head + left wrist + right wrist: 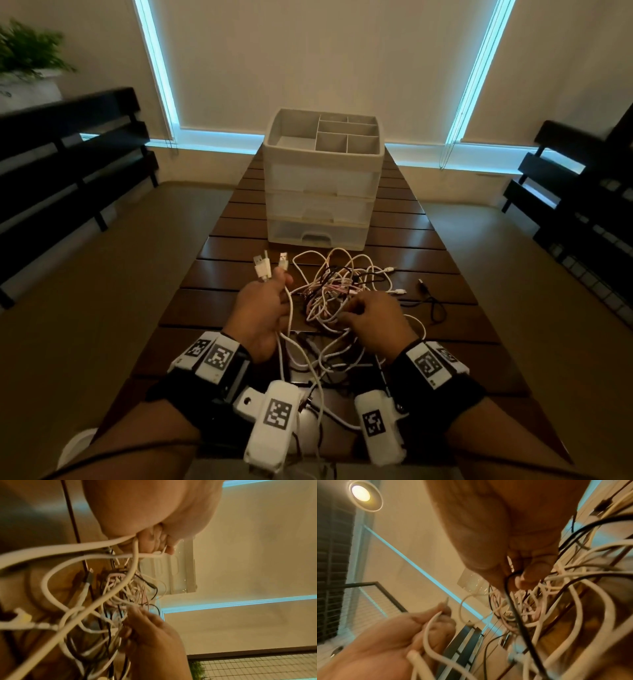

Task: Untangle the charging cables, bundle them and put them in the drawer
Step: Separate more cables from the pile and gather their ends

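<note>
Left hand (263, 310) gripping white cables (289, 308); right hand (375, 317) pinching into tangle (337, 286) between them. Beyond, drawer unit (322, 192), drawers shut, top tray bare.

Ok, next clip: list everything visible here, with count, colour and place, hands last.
tangle of charging cables: one heap, white, pink and black, on the table before the hands
loose black cable: one, right of the heap
plastic drawer unit: one, whitish, three shut drawers, far table end
slatted wooden table: one, dark brown
black benches: two, either side
potted plant: one, green, far left
left hand: grips white cables, plugs up
right hand: pinches a black strand
</note>
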{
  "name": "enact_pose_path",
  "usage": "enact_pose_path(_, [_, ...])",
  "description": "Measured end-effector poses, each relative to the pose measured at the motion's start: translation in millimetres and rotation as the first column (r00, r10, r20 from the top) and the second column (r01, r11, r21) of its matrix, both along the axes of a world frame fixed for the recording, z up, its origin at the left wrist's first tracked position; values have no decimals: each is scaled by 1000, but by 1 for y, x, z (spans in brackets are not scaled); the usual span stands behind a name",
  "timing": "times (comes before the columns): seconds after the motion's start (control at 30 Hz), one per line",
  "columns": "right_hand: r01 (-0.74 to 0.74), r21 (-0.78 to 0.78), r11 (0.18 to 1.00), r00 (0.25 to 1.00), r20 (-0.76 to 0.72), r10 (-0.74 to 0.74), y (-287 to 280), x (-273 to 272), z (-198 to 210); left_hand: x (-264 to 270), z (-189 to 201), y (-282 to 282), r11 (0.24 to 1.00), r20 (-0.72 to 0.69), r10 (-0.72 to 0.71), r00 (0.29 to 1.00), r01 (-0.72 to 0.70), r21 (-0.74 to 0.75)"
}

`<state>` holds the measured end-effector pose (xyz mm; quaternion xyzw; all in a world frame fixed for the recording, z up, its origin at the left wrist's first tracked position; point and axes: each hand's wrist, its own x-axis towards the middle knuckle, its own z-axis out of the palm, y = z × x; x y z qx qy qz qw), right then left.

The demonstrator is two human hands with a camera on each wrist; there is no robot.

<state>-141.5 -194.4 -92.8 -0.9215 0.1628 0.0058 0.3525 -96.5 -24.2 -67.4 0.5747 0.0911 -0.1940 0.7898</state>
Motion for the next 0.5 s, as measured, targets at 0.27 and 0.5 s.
enact_pose_path(0.27, [-105,-162,981,859,483,172,22,-9,29,-1,2,14,976,117,-207,971,214,-44])
enact_pose_path(0.5, [-425,244,872,900,219,378,43,-11,17,-6,6,19,989,177,-134,975,143,-37])
